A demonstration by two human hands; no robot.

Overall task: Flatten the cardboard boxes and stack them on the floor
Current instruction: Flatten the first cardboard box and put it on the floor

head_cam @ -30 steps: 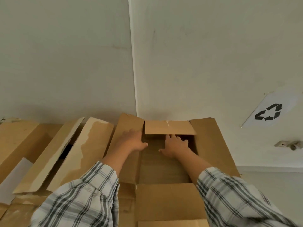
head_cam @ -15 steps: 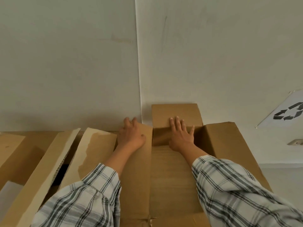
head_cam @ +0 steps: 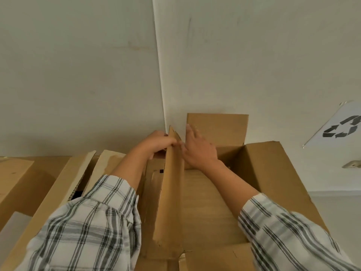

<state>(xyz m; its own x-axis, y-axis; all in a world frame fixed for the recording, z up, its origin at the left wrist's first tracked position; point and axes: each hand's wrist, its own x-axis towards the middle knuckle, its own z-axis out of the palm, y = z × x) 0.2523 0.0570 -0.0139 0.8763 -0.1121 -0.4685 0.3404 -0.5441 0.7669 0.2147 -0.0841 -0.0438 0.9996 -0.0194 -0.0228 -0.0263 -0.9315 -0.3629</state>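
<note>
While both of my arms reach forward in plaid sleeves (head_cam: 88, 227), the open cardboard box (head_cam: 205, 208) sits right in front of me, pushed into the corner where the two pale walls (head_cam: 78, 75) meet. My left hand (head_cam: 156, 142) is curled over the top edge of the box's left flap (head_cam: 170, 192), which stands upright and nearly edge-on to the camera; that grip is clenched on the flap, fingers on the outer side and the thumb tucked against the inner face. My right hand (head_cam: 199, 149) lies flat and released, palm against the inside of the box near the far end, fingers pointing up onto the far flap (head_cam: 220, 128), which rises against the wall. That hand holds nothing. The two hands are just beside each other, with the left flap between them. The right flap (head_cam: 273, 173) leans outward to the right.

To the left of the box, more cardboard boxes (head_cam: 58, 188) lean at an angle along the wall, one with a pale, stained face. On the right-hand wall hangs a white sheet with a black recycling sign (head_cam: 340, 128), and below it a small wall fitting (head_cam: 353, 164) that I cannot make out clearly.
</note>
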